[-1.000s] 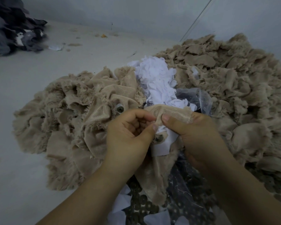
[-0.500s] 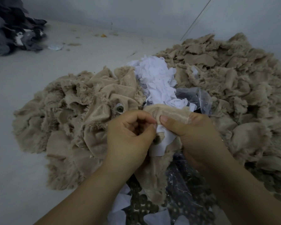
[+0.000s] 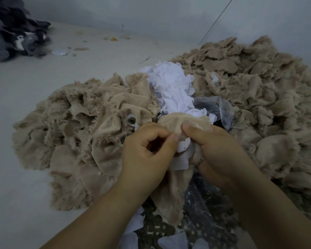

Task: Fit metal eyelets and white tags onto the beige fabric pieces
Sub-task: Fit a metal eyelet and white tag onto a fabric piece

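Note:
Both hands work one beige fabric piece [image 3: 178, 191] at the centre. My right hand [image 3: 221, 155] grips its folded top edge, thumb on the cloth. My left hand [image 3: 147, 151] has its fingers curled, thumb tip pressed against the white tag [image 3: 182, 155] that lies on the fabric. The eyelet under the thumb is hidden. A finished piece with a metal eyelet [image 3: 131, 120] lies on the left beige pile [image 3: 75, 137]. A heap of white tags [image 3: 171, 87] sits behind the hands.
A large pile of beige pieces [image 3: 258, 90] fills the right. A clear plastic bag [image 3: 221, 106] lies behind my right hand. Dark metal eyelets [image 3: 160, 229] and loose white tags lie near my forearms. Dark cloth [image 3: 11, 31] is heaped at far left on the pale floor [image 3: 25, 83].
My left thumb has slid over the spot where the eyelet showed on the white tag, covering it. My right thumb has shifted slightly up along the fabric fold.

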`<state>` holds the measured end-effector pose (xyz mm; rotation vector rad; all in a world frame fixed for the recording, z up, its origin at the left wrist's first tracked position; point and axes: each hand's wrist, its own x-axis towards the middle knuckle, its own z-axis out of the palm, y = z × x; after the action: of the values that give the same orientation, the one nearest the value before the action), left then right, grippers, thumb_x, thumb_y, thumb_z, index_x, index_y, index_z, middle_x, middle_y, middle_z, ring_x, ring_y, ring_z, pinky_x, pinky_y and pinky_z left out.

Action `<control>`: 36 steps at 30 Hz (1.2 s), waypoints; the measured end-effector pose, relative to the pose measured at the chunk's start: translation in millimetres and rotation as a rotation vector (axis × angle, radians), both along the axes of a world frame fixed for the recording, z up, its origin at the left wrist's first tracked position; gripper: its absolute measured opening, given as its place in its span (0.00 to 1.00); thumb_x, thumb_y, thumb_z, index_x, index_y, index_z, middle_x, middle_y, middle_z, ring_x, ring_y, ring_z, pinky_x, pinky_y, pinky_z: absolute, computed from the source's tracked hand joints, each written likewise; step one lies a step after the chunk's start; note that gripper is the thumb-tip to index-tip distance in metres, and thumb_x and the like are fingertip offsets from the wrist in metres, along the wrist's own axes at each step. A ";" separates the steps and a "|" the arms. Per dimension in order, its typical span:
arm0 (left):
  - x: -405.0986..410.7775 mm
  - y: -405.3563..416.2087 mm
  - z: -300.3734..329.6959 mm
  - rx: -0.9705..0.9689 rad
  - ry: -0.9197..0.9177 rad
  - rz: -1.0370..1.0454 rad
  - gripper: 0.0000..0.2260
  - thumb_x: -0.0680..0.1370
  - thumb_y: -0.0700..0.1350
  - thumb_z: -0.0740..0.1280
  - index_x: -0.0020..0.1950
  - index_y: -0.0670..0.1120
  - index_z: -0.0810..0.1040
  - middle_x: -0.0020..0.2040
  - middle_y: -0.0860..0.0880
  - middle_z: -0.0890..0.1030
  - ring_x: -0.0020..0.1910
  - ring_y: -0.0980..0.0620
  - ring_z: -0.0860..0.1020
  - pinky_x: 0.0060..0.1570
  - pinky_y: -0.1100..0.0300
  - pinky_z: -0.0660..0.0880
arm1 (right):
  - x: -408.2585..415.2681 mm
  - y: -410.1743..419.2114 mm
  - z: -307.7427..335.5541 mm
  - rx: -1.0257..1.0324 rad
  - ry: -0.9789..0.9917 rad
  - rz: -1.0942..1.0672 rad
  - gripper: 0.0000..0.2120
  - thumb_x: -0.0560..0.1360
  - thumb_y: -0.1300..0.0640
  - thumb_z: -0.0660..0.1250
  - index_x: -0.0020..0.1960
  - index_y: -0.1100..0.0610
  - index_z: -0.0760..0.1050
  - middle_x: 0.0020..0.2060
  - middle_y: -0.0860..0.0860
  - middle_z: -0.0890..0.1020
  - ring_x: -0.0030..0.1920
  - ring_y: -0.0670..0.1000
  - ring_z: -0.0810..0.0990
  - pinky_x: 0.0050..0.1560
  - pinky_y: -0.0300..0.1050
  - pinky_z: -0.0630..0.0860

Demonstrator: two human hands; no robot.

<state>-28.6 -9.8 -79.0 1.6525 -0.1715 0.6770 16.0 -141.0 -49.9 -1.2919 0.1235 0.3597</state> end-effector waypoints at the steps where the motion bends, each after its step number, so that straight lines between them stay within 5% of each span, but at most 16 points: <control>1: 0.2 0.1 -0.5 -0.024 0.016 0.007 0.06 0.73 0.40 0.71 0.37 0.40 0.80 0.35 0.45 0.80 0.36 0.44 0.78 0.38 0.45 0.77 | -0.4 0.3 1.0 0.010 0.005 0.003 0.12 0.79 0.61 0.66 0.59 0.66 0.79 0.51 0.63 0.85 0.52 0.62 0.85 0.54 0.57 0.81; 5: -1.3 -1.6 -0.2 -0.096 0.077 0.027 0.04 0.72 0.40 0.72 0.39 0.44 0.78 0.35 0.45 0.79 0.35 0.41 0.77 0.34 0.48 0.77 | -0.4 2.7 2.0 0.004 0.021 -0.021 0.13 0.79 0.61 0.67 0.60 0.67 0.78 0.53 0.63 0.84 0.54 0.62 0.84 0.58 0.59 0.79; 10: 0.2 -1.1 -3.0 -0.123 0.146 0.026 0.03 0.71 0.43 0.71 0.42 0.46 0.79 0.37 0.46 0.80 0.35 0.47 0.78 0.36 0.56 0.77 | -1.4 3.4 1.5 0.002 0.022 -0.018 0.12 0.77 0.61 0.67 0.56 0.69 0.78 0.47 0.64 0.85 0.48 0.61 0.85 0.49 0.55 0.83; 14: 0.9 -0.7 -2.7 -0.148 0.153 0.028 0.02 0.71 0.42 0.72 0.40 0.49 0.82 0.36 0.48 0.82 0.35 0.47 0.80 0.34 0.60 0.79 | -1.5 4.6 1.5 -0.024 0.016 -0.026 0.13 0.78 0.60 0.68 0.58 0.68 0.79 0.50 0.64 0.84 0.52 0.64 0.84 0.58 0.62 0.79; 18: 0.3 1.1 -3.0 -0.135 0.141 0.037 0.06 0.75 0.37 0.72 0.41 0.48 0.83 0.36 0.48 0.84 0.36 0.50 0.82 0.37 0.58 0.81 | -7.4 5.3 6.8 -0.071 -0.014 0.066 0.22 0.69 0.54 0.72 0.56 0.68 0.79 0.50 0.66 0.84 0.53 0.68 0.83 0.58 0.66 0.78; 21: -0.2 0.7 -1.4 -0.103 0.116 0.087 0.04 0.73 0.41 0.69 0.41 0.49 0.82 0.37 0.50 0.83 0.37 0.52 0.82 0.39 0.57 0.81 | -9.3 5.3 6.7 -0.067 0.029 0.107 0.17 0.76 0.58 0.68 0.57 0.71 0.78 0.51 0.71 0.82 0.55 0.72 0.80 0.59 0.69 0.76; 26: 0.0 -1.5 -1.4 -0.122 0.166 0.088 0.07 0.73 0.48 0.69 0.40 0.45 0.79 0.36 0.44 0.81 0.37 0.40 0.79 0.35 0.47 0.78 | -12.8 5.7 11.6 0.083 0.132 0.185 0.18 0.78 0.59 0.65 0.62 0.71 0.75 0.55 0.70 0.81 0.57 0.69 0.81 0.60 0.64 0.77; 31: 1.4 -2.8 -1.3 -0.051 0.153 0.052 0.09 0.75 0.46 0.65 0.38 0.44 0.80 0.33 0.49 0.80 0.32 0.55 0.77 0.32 0.63 0.73 | -8.5 7.0 11.1 0.134 0.204 0.163 0.17 0.80 0.61 0.62 0.65 0.69 0.74 0.49 0.65 0.84 0.46 0.59 0.84 0.43 0.52 0.83; 36: 2.7 -3.0 -0.7 -0.147 0.103 0.035 0.12 0.76 0.46 0.65 0.36 0.40 0.78 0.33 0.42 0.78 0.34 0.43 0.75 0.34 0.56 0.74 | -8.9 5.5 5.3 0.225 0.289 0.294 0.15 0.76 0.58 0.63 0.53 0.68 0.82 0.49 0.64 0.85 0.42 0.58 0.86 0.44 0.52 0.84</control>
<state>-25.9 -12.9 -79.7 1.5481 -0.0184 0.6145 7.0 -135.5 -44.6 -1.0301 0.1330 0.7903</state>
